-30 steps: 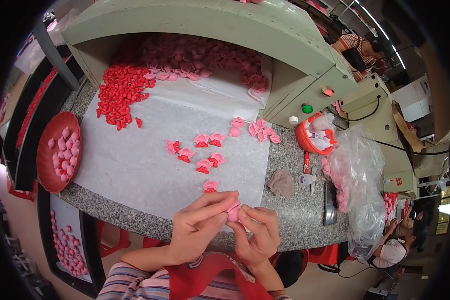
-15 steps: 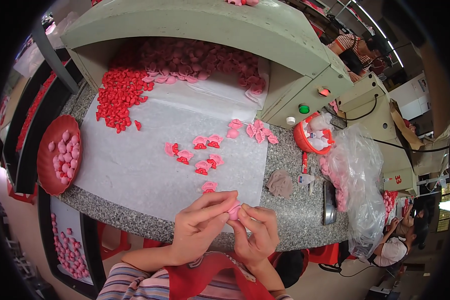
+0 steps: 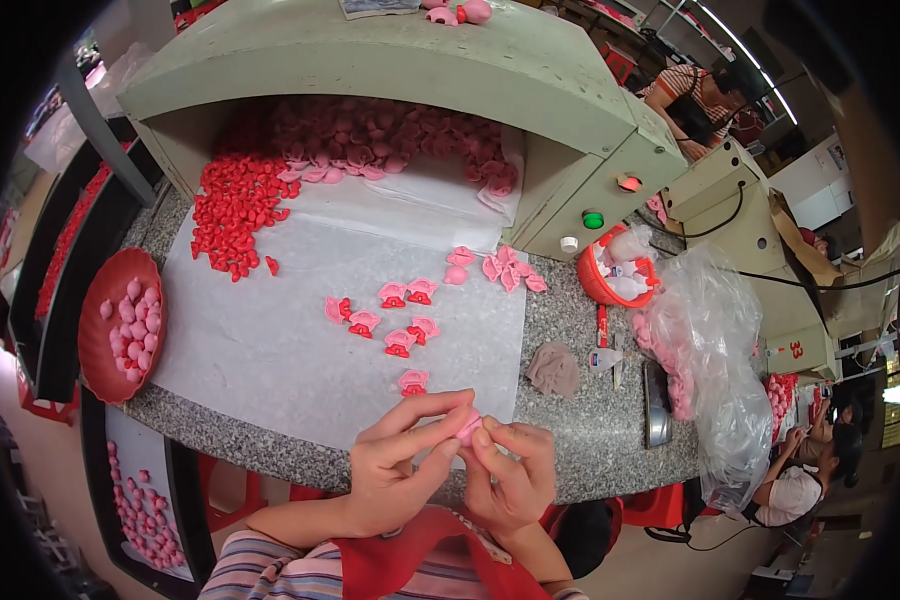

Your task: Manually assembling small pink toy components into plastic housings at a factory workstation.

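Between the fingertips of my left hand (image 3: pixel 405 462) and my right hand (image 3: pixel 511 468) is a small rounded pink plastic piece (image 3: pixel 469 428). Both hands pinch it from either side, above the front edge of the counter, and the fingers cover much of it. Just beyond them, a pink piece with a red part (image 3: pixel 413 381) lies on the white sheet (image 3: pixel 260 340). Farther off are several similar pink-and-red pieces (image 3: pixel 398 343). A loose group of plain pink pieces (image 3: pixel 508 269) rests near the sheet's right edge.
A pale green metal housing (image 3: pixel 390 60) stands at the back, heaped with red parts (image 3: pixel 235 215) and pink parts (image 3: pixel 390 135). A red bowl of pink pieces (image 3: pixel 95 350) is at left. At right are an orange basket (image 3: pixel 592 275), a grey cloth (image 3: pixel 553 369), a phone (image 3: pixel 657 405) and a clear bag (image 3: pixel 715 370).
The view has shifted slightly, so the counter items sit a little differently in the picture. Both hands still pinch the pink piece, which looks slightly turned.
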`<state>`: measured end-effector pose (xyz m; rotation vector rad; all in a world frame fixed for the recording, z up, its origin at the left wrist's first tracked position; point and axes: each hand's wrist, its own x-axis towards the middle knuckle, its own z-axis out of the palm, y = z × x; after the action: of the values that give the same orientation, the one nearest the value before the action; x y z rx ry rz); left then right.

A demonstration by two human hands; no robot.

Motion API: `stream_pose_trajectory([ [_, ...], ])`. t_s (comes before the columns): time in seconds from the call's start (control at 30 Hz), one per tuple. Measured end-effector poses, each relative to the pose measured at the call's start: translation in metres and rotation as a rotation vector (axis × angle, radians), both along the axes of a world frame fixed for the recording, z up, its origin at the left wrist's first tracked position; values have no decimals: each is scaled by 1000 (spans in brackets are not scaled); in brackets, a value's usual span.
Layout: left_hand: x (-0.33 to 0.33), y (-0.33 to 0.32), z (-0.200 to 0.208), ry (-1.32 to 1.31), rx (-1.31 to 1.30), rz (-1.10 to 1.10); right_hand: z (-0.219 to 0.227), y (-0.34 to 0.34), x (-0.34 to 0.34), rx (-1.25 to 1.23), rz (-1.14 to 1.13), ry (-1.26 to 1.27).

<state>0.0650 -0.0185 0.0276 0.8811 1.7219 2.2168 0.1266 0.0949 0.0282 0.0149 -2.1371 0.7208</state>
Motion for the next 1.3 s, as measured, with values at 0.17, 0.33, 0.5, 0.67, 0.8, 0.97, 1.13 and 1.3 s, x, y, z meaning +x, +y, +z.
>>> stream_pose_trajectory([
  [0.17, 1, 1, 0, -11, 12, -5, 1, -1, 2, 26, -18, -13],
  [0.33, 4, 0, -1, -30, 42, 6, 1, -3, 5, 39, -24, -11],
  [0.5, 4, -1, -2, -14, 51, 17, 2, -5, 5, 51, -22, -10],
  [0.67, 5, 1, -3, -34, 62, 10, 3, -5, 6, 76, -27, -13],
  [0.8, 7, 4, -3, -91, 114, -10, 2, -5, 8, 86, -49, -13],
  [0.97, 7, 3, -4, -113, 129, -7, 1, -6, 7, 95, -40, -3],
  [1.13, 8, 2, -6, -213, 132, -18, -2, -7, 7, 106, -44, -4],
  [1.3, 4, 1, -8, -248, 180, -76, 5, -2, 8, 27, 28, -36],
])
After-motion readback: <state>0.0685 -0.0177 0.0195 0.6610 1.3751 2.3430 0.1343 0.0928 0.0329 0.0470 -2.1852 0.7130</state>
